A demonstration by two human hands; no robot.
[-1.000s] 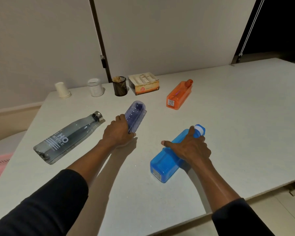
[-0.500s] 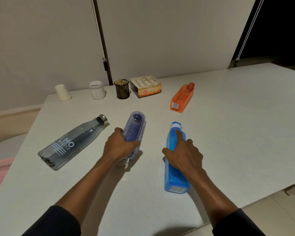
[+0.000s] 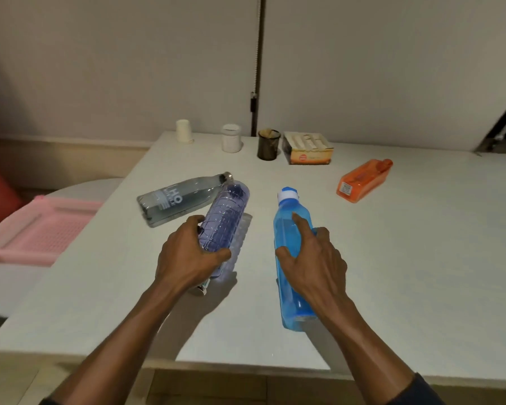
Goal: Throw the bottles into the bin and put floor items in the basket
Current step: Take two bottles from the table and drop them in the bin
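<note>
From the head camera we see our left hand (image 3: 189,258) wrapped around the purple bottle (image 3: 225,220) and our right hand (image 3: 313,258) clamped on the blue bottle (image 3: 289,229), both over the table (image 3: 406,258). The grey bottle (image 3: 181,198) reads "HO". Open tabletop lies to the right.

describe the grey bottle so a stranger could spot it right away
Start at the white table and look to its left half, toward the pink basket. The grey bottle lies on its side there, just beyond the left hand. Unlike the purple bottle overlapping its neck, it is smoky and see-through, with white lettering and a metal cap.
</note>
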